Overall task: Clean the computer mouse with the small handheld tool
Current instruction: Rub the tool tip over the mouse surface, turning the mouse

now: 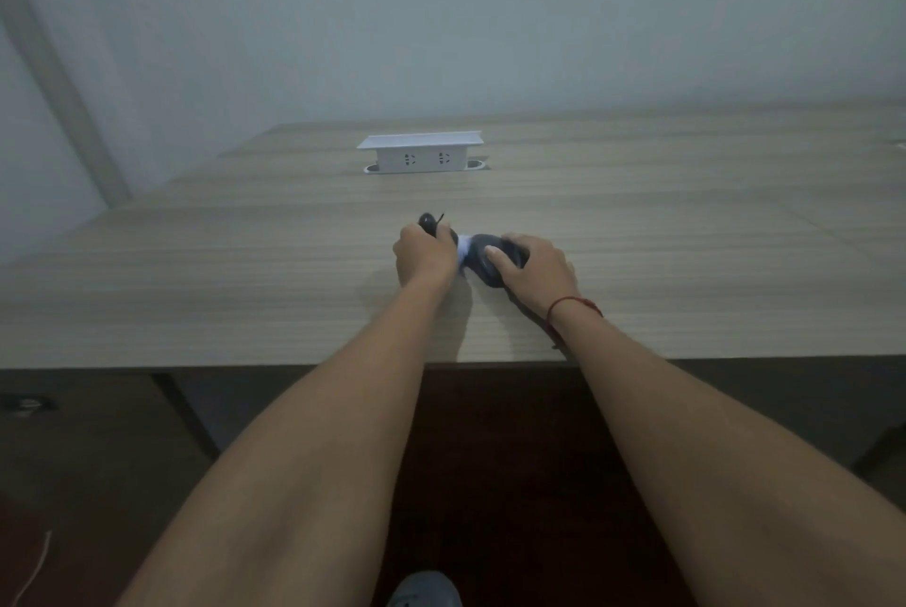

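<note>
A dark grey computer mouse (483,249) rests on the wooden desk (245,273), a little in front of its middle. My right hand (532,265) lies over the mouse's right side with the thumb on its top, holding it in place. My left hand (425,253) is closed around a small black handheld tool (427,220), whose rounded black end sticks out past my fingers. The tool's white tip (464,247) touches the left side of the mouse. Most of the tool's body is hidden inside my fist.
A white pop-up socket box (420,154) stands on the desk behind my hands. The desk's front edge (245,363) runs under my forearms, with dark floor and a grey shoe (424,589) below. A pale wall rises behind the desk.
</note>
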A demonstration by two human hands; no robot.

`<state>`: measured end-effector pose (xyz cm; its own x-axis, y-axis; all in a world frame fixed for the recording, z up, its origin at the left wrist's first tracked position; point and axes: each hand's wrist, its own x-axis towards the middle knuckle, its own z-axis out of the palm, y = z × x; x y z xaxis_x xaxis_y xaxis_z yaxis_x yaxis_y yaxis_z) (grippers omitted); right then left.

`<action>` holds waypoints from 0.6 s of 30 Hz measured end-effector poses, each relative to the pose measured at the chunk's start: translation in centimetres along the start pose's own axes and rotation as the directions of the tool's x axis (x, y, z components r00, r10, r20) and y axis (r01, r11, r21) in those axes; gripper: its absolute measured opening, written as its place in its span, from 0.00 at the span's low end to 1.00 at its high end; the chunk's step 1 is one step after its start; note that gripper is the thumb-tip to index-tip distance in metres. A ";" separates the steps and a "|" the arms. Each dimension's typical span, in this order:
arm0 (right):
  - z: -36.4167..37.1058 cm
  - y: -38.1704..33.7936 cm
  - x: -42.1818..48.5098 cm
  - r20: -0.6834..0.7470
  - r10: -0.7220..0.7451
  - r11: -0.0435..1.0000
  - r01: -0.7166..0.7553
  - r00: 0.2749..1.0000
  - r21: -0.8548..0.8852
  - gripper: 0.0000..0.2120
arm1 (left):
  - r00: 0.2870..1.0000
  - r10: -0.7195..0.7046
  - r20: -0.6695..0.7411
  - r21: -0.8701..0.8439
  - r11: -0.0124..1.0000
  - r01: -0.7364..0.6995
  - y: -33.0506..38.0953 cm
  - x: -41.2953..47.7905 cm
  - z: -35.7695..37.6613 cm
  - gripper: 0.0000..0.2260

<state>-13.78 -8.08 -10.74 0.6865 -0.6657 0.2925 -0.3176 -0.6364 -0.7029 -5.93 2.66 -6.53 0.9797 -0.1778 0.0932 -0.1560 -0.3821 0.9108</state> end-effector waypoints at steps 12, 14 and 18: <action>0.1 0.2 0.7 0.010 0.031 0.999 -0.031 0.999 0.014 0.24 | 0.992 0.012 0.128 0.052 0.998 -0.019 0.4 0.1 -0.2 0.21; 0.0 0.2 0.7 0.006 0.027 1.000 -0.027 1.000 0.008 0.23 | 0.999 0.021 0.035 0.003 1.000 -0.021 -0.1 -0.3 0.5 0.20; -0.3 0.3 1.0 -0.005 0.044 0.998 -0.043 0.999 0.035 0.23 | 0.986 0.043 0.164 -0.117 0.993 -0.024 -0.8 0.6 0.2 0.16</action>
<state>-13.37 -9.04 -10.51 0.6689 -0.6946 0.2647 -0.3238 -0.5928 -0.7374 -5.27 2.66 -7.33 0.9380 -0.3404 0.0650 -0.1634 -0.2691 0.9491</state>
